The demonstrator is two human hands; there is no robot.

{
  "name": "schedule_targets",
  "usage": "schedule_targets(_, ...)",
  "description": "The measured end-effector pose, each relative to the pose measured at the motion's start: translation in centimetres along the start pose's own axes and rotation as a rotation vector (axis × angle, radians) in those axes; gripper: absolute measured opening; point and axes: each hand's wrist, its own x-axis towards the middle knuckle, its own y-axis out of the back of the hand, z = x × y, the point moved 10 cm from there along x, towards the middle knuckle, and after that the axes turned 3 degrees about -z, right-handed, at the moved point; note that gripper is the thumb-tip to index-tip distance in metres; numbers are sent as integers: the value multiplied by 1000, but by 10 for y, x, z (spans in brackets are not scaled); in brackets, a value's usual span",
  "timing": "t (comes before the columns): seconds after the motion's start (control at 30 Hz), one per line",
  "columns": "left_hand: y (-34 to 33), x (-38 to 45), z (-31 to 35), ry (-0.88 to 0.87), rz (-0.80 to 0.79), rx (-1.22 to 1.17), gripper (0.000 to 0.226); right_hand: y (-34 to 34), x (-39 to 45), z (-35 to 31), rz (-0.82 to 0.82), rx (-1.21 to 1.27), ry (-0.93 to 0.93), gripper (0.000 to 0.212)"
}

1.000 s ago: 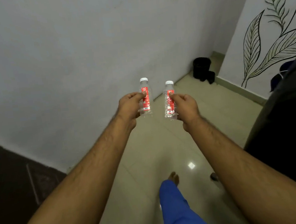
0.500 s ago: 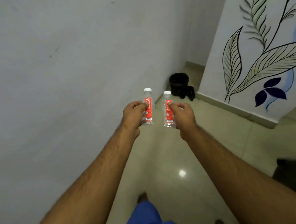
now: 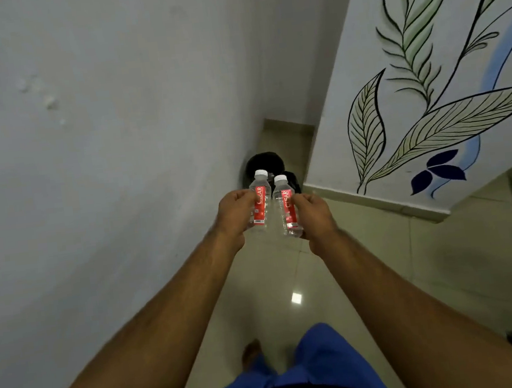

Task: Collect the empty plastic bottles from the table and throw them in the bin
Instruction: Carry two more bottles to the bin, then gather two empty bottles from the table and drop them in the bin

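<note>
My left hand [image 3: 235, 212] grips a small clear plastic bottle [image 3: 259, 203] with a red label and a white cap, held upright. My right hand [image 3: 312, 213] grips a second bottle [image 3: 287, 210] of the same kind, also upright, close beside the first. Both arms are stretched out in front of me. Just beyond the bottles a black bin [image 3: 263, 163] stands on the floor in the corner, partly hidden behind the bottles and hands. A smaller dark object [image 3: 293, 181] sits against the bin's right side.
A plain grey wall [image 3: 99, 131] runs along the left. On the right stands a white wall with a painted leaf mural [image 3: 422, 106] and a skirting ledge. Glossy beige floor tiles [image 3: 289, 285] form a narrow passage to the bin. My blue trouser leg [image 3: 317, 364] and bare foot [image 3: 251, 350] show below.
I have walked closer to the bin, which now lies directly behind the bottles. The bottles are held nearer together. The view has turned toward the corner.
</note>
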Motion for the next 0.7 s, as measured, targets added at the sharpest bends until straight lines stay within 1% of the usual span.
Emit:
schedule_targets(0.07,-10,46,13,23,-36,15,25,-5,42,-13,25,21,-18,29)
schedule_targets(0.13,-20,93,24,49,-49,30,20,-9,89,-25,43,27,-32,28)
schedule_targets(0.2,-31,150,35,65,-56,40,14,-16,147,-38,40,27,-44,24)
schedule_targets(0.27,-38,211,41,97,-37,59,13,-25,210,-48,24,21,-62,19)
schedule_targets(0.33,-46,280,45,132,-3,62,14,-35,279,-56,17,8,-92,22)
schedule_targets(0.4,-54,339,39,175,20,74,12,-41,340,-54,23,1,-123,24)
schedule_targets(0.47,-63,401,29,242,46,62,10,-48,403,-50,29,-17,-176,21)
schedule_targets(0.5,-67,441,22,273,59,59,11,-54,444,-43,35,-24,-212,14)
schedule_targets(0.53,-68,460,15,298,58,48,11,-56,460,-40,38,-28,-239,5)
schedule_targets(0.63,-80,541,-19,383,34,59,12,-62,539,-9,55,-57,-343,18)
schedule_targets(0.7,-91,600,-50,411,-1,70,13,-67,596,24,55,-60,-393,18)
